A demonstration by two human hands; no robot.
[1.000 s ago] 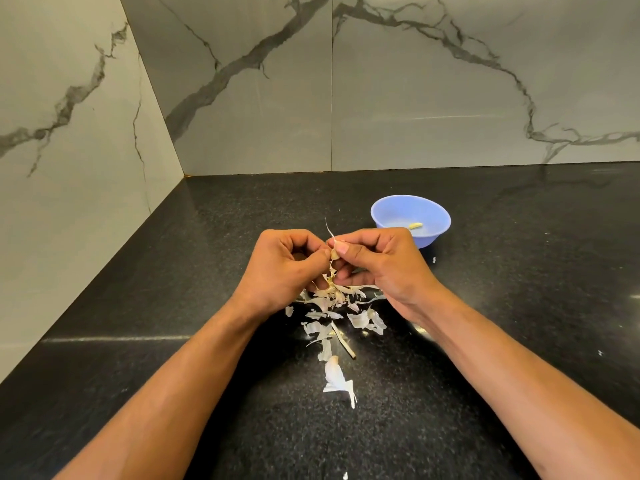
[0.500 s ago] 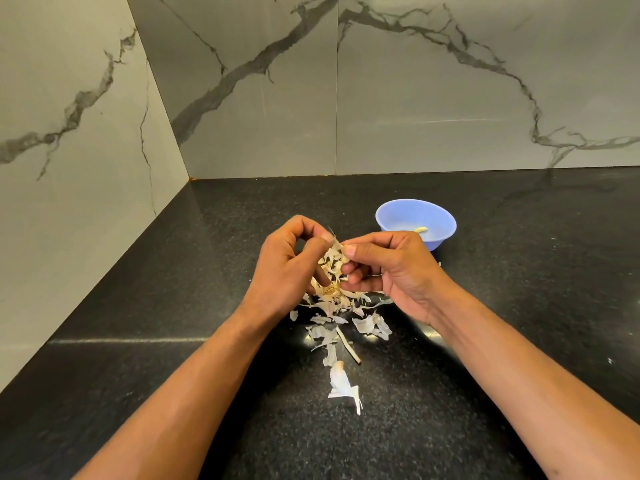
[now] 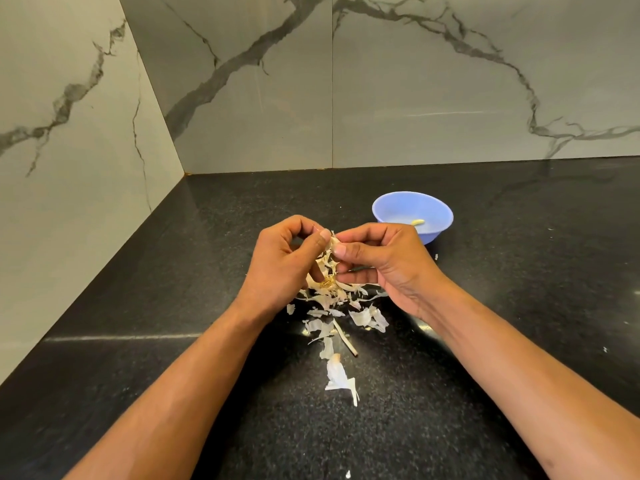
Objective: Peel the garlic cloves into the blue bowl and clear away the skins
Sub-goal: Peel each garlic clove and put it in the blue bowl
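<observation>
My left hand (image 3: 282, 265) and my right hand (image 3: 384, 268) meet above the black counter (image 3: 173, 341), both pinching a papery remnant of a garlic head (image 3: 327, 271) between thumb and fingers. Its brown root base hangs at the bottom, ragged skin above. Whether a clove sits inside is hidden by my fingers. The blue bowl (image 3: 398, 207) stands just behind my right hand, holding one peeled clove (image 3: 418, 222). Several loose garlic skins (image 3: 332, 320) lie scattered under and in front of my hands.
A thin dry stalk (image 3: 344, 339) lies among the skins. Small skin flecks dot the counter to the right of the bowl and near the front edge. Marble walls close off the back and the left side.
Both hands have lifted slightly with the garlic remnant and turned it, so the root base now hangs lower. The bowl and scattered skins stay put.
</observation>
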